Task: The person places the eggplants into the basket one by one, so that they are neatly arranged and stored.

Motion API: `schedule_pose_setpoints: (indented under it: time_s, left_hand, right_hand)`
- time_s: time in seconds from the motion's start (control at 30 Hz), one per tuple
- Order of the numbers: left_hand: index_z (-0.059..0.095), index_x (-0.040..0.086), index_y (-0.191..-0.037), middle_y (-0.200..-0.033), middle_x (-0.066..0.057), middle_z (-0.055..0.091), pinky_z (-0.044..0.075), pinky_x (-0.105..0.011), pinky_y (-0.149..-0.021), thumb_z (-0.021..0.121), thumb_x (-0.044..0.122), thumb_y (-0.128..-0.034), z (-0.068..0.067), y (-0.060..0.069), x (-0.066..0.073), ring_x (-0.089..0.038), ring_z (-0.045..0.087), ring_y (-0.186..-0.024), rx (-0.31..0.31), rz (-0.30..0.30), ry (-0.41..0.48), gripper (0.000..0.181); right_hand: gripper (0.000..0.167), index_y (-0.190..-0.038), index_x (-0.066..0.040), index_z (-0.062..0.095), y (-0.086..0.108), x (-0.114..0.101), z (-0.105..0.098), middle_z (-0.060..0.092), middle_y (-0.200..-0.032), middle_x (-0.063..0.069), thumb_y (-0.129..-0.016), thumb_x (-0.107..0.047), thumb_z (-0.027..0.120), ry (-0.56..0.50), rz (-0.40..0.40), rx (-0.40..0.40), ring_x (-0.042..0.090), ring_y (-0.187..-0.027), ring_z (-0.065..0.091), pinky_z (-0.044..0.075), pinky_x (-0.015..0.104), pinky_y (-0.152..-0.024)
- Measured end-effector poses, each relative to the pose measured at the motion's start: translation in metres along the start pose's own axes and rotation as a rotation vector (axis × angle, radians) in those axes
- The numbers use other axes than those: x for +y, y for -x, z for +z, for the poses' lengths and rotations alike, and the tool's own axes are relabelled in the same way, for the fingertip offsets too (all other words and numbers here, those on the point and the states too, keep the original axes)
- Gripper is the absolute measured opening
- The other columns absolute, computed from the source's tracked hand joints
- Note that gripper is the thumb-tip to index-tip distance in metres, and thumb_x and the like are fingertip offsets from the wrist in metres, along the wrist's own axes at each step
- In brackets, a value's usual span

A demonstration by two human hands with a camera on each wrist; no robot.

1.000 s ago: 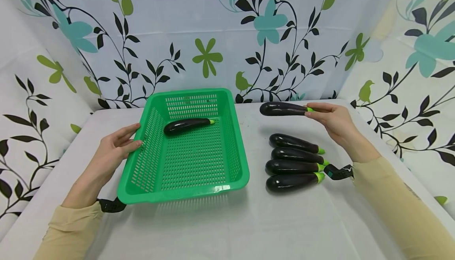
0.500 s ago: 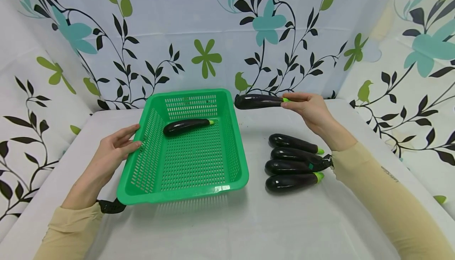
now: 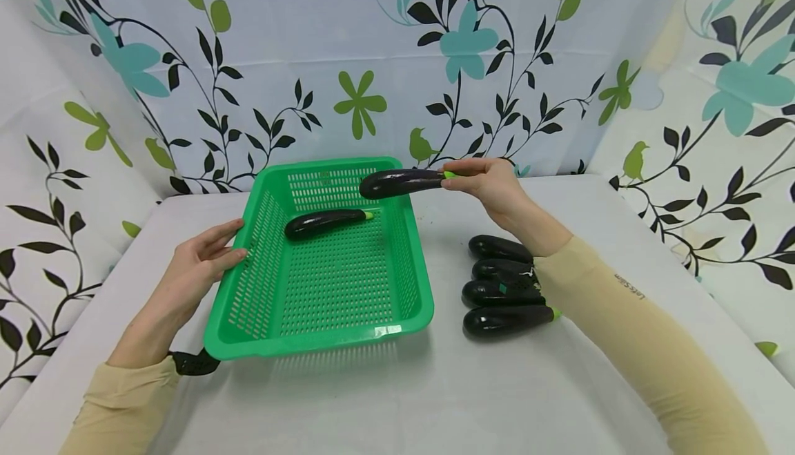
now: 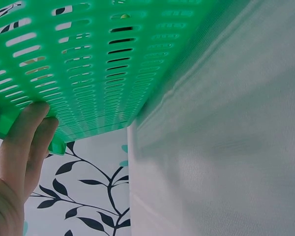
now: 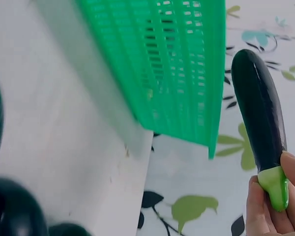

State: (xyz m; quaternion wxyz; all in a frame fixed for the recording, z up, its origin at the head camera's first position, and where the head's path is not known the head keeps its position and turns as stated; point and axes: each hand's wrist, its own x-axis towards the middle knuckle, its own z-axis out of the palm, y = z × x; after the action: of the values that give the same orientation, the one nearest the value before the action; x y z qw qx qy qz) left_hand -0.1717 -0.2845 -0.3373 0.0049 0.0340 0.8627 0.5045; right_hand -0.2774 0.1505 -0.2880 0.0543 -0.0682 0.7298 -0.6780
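Observation:
A dark eggplant (image 3: 397, 183) with a green stem end hangs level above the far right part of a green plastic basket (image 3: 388, 331). My right hand (image 3: 493, 189) pinches it at its green end; the right wrist view shows thumb and fingers around that stem end (image 5: 274, 189). Another eggplant (image 3: 324, 223) lies inside the basket near its back. At the basket's left side, my left hand (image 3: 201, 258) holds the rim. Fingers (image 4: 27, 142) of that hand lie against the slotted outer wall (image 4: 93, 64) in the left wrist view.
Several more eggplants (image 3: 506, 322) lie in a stacked row on the white tablecloth (image 3: 435, 400), right of the basket, partly hidden by the right wrist and sleeve. A leaf-patterned curtain (image 3: 261, 34) stands behind and at both sides.
My right hand has carried the eggplant leftward from above the right side of the table to over the basket's rim. The left hand and basket have stayed in place.

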Motion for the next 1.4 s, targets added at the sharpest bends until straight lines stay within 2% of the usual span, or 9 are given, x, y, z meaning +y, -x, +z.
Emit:
schedule_pose_setpoints:
  time_s: [0.13, 0.43, 0.63, 0.97, 1.2, 1.4]
  left_hand:
    - [0.024, 0.005, -0.159, -0.156, -0.027, 0.035, 0.050, -0.013, -0.076, 0.056, 0.027, -0.1036, -0.001, 0.001, -0.001, 0.018, 0.052, -0.098, 0.005, -0.002, -0.007, 0.067]
    - [0.025, 0.006, -0.159, -0.157, -0.026, 0.034, 0.049, -0.013, -0.077, 0.056, 0.031, -0.1031, -0.004, 0.002, -0.002, 0.016, 0.051, -0.101, 0.014, -0.012, -0.014, 0.069]
    - [0.024, 0.006, -0.159, -0.157, -0.026, 0.034, 0.049, -0.012, -0.077, 0.055, 0.029, -0.1037, -0.004, 0.002, -0.003, 0.017, 0.050, -0.101, 0.010, -0.019, -0.015, 0.068]
    - [0.023, 0.006, -0.159, -0.156, -0.028, 0.035, 0.050, -0.014, -0.076, 0.054, 0.026, -0.1043, -0.004, 0.001, -0.001, 0.017, 0.053, -0.096, 0.004, -0.023, -0.005, 0.066]
    - [0.023, 0.006, -0.159, -0.158, -0.026, 0.033, 0.049, -0.013, -0.077, 0.054, 0.026, -0.1042, -0.003, 0.000, 0.000, 0.017, 0.049, -0.102, -0.002, -0.008, 0.005, 0.066]
    - [0.023, 0.006, -0.159, -0.158, -0.026, 0.031, 0.050, -0.013, -0.077, 0.054, 0.026, -0.1042, -0.002, -0.001, 0.001, 0.017, 0.051, -0.100, -0.016, 0.004, 0.008, 0.066]
  right_hand:
    - [0.038, -0.127, 0.006, 0.064, -0.005, -0.004, 0.019, 0.055, -0.136, 0.011, -0.090, 0.000, 0.071, 0.011, 0.009, -0.016, 0.023, -0.127, 0.050, 0.041, 0.038, -0.110]
    - [0.035, -0.124, 0.004, 0.067, -0.017, -0.023, 0.064, 0.057, -0.137, 0.011, -0.089, 0.001, 0.072, -0.019, 0.025, -0.053, 0.022, -0.134, 0.047, 0.045, 0.035, -0.106]
    - [0.035, -0.124, 0.004, 0.067, -0.022, -0.035, 0.087, 0.056, -0.139, 0.011, -0.090, 0.002, 0.071, -0.067, 0.049, -0.071, 0.024, -0.128, 0.054, 0.045, 0.034, -0.107]
    - [0.032, -0.120, -0.001, 0.070, -0.031, -0.041, 0.115, 0.061, -0.133, 0.009, -0.089, -0.001, 0.073, -0.070, 0.123, -0.052, 0.025, -0.119, 0.060, 0.040, 0.037, -0.111]
    - [0.034, -0.122, 0.003, 0.069, -0.040, -0.034, 0.132, 0.062, -0.134, 0.012, -0.088, 0.003, 0.072, -0.101, 0.163, -0.062, 0.027, -0.117, 0.063, 0.051, 0.033, -0.099]
    - [0.036, -0.124, 0.005, 0.067, -0.043, -0.026, 0.141, 0.062, -0.134, 0.014, -0.088, 0.006, 0.070, -0.098, 0.174, -0.047, 0.027, -0.119, 0.062, 0.052, 0.031, -0.095]
